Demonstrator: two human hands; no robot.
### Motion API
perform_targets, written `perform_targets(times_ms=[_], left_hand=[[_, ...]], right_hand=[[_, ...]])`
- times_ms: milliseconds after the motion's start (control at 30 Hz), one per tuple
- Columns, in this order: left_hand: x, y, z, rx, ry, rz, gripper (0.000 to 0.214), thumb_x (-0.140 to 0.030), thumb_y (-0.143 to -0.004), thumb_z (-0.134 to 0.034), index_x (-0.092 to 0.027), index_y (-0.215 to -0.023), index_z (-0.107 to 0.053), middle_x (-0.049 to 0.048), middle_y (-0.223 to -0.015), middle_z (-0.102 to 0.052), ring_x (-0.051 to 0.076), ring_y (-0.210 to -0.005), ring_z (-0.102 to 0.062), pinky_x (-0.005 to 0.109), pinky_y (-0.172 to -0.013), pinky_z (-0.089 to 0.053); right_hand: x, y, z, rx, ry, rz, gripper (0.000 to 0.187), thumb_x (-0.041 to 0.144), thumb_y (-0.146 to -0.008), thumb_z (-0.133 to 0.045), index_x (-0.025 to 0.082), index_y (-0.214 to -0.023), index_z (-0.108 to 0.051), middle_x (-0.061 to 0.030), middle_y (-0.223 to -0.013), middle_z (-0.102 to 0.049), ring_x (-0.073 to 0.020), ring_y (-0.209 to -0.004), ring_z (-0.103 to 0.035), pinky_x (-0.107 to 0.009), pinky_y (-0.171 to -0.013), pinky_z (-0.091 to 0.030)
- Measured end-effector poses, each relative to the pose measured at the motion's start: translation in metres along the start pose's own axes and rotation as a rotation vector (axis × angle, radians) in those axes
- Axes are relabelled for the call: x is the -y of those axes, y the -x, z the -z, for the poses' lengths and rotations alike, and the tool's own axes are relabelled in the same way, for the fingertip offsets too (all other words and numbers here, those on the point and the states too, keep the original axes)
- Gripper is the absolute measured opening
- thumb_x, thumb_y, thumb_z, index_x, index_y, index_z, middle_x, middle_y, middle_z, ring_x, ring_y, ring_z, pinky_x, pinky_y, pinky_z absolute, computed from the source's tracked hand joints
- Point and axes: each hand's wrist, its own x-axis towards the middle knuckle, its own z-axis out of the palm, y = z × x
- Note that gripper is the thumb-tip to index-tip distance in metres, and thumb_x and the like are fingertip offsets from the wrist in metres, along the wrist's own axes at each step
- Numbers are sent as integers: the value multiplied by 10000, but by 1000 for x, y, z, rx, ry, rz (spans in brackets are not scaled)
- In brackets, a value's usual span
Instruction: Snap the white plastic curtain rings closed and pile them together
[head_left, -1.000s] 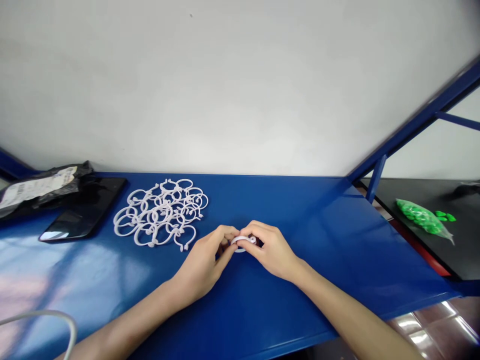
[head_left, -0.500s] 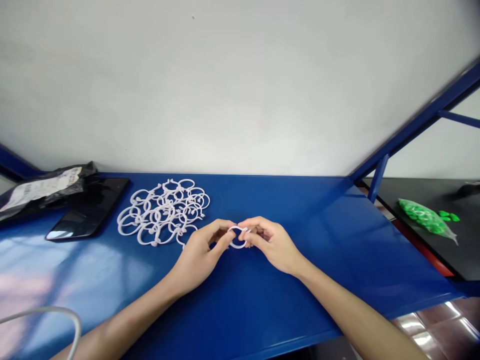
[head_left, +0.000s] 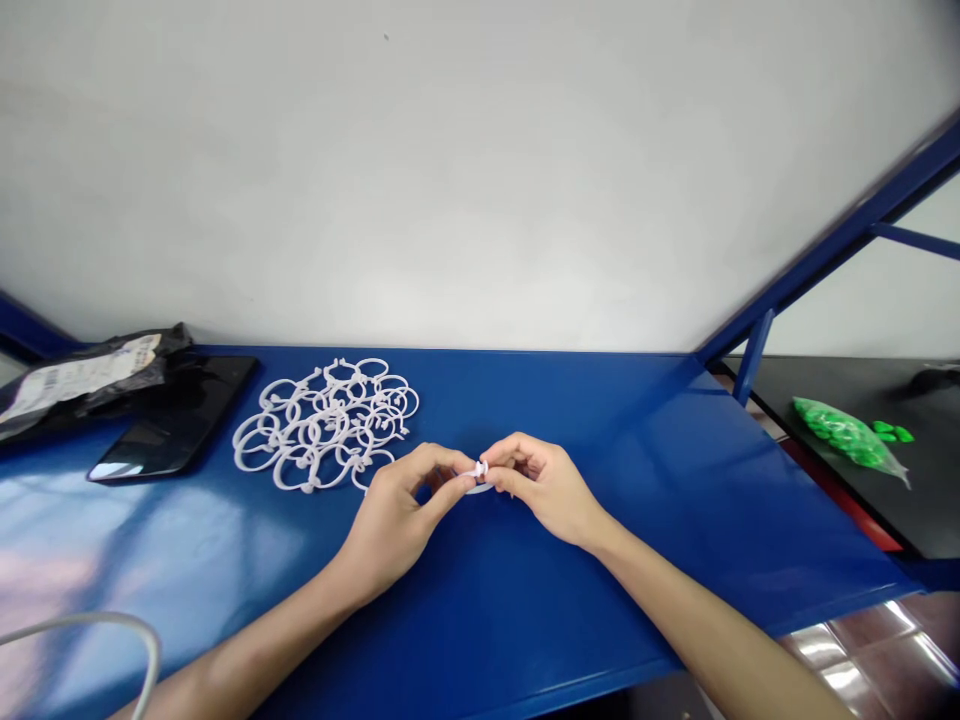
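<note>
Between my two hands, just above the blue table, is a white plastic ring [head_left: 480,488] with a small knobbed end. My left hand [head_left: 411,515] pinches its left side between thumb and fingertips. The thumb and fingers of my right hand [head_left: 541,488] close on the right side, at the knobbed end. Fingertips cover much of the ring, so I cannot tell whether its ends are joined. To the left of my left hand lies a pile of similar white rings [head_left: 304,430], overlapping one another flat on the table.
A black tablet-like slab [head_left: 161,435] and a black plastic package [head_left: 97,375] with a white label lie at the left. A white cable [head_left: 112,617] curves in at lower left. Right of the blue table [head_left: 600,620], a bag of green pieces [head_left: 847,435] rests on a dark surface.
The ring in my hands has turned from showing its round opening to nearly edge-on, with the knobbed end now between my fingertips. My hands have moved slightly closer together.
</note>
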Motion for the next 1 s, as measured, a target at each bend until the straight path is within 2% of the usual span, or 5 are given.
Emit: perform_targets(times_ms=[267, 633, 800, 900, 1000], left_hand=[[2, -2, 1, -18, -20, -25, 105, -341, -899, -714, -263, -891, -784, -16, -846, -763, 142, -736, -695, 249, -700, -532], [3, 4, -1, 11, -58, -276, 66, -208, -903, -741, -244, -863, -780, -28, -768, -738, 108, -693, -686, 206, -650, -534], [6, -4, 5, 55, -302, -446, 65, -196, -947, -684, -216, -925, -742, -1, -846, -759, 145, -799, -684, 243, -723, -555], [10, -14, 18, -62, -690, -556, 150, -219, -982, -617, -177, -1080, -724, 77, -1018, -766, 236, -962, -666, 370, -868, -546], [16, -22, 33, -224, -1097, -477, 264, -234, -982, -573, -118, -1185, -695, 156, -1110, -737, 331, -1019, -629, 468, -875, -499]], right_hand=[[1, 7, -5, -19, 440, 262, 119, 274, -980, -665, 219, -917, -750, -2, -836, -722, -131, -708, -625, -257, -650, -467], [0, 11, 6, 169, 755, 577, 212, 259, -1076, -493, 180, -1024, -683, -65, -952, -727, -161, -828, -689, -269, -732, -534], [3, 10, 4, 157, 853, 499, 170, 284, -1054, -553, 191, -1008, -687, -33, -937, -742, -149, -796, -706, -248, -708, -519], [4, 5, 10, 52, 949, 400, 125, 308, -1024, -612, 219, -993, -693, -9, -958, -747, -140, -794, -716, -236, -691, -500], [6, -2, 30, -155, 1171, 221, 115, 296, -1018, -609, 231, -967, -689, -5, -1001, -752, -156, -807, -725, -246, -643, -471]])
